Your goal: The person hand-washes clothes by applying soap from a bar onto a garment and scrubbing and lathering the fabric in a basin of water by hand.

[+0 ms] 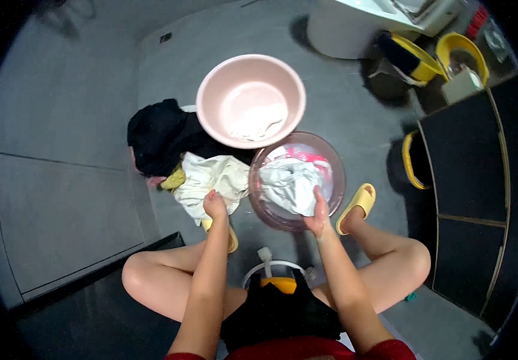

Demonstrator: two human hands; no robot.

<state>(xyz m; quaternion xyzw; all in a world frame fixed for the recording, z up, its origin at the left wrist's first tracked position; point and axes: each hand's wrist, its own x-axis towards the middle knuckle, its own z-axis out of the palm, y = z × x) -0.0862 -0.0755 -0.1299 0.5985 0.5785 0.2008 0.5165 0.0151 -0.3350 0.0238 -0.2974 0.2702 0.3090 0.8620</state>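
My left hand [214, 205] is closed in a fist at the lower part of a cream-white garment [211, 174], which lies spread at the front of a clothes pile. My right hand [317, 215] is over the near right side of a translucent brownish basin [263, 215], fingers stretched out and touching the edge of a wet white cloth [292, 185]. That cloth lies bunched in the basin's water, and a pink cloth [311, 156] shows behind it. The palm side of my right hand is partly hidden.
Behind, a larger pale pink basin [208, 111] holds a little white fabric. Dark clothes [163, 135] and a yellowish cloth [175, 179] lie at left. A black cabinet [466, 156] and a yellow-rimmed bin [413, 159] stand at right. A white toilet [343, 30] is at the back.
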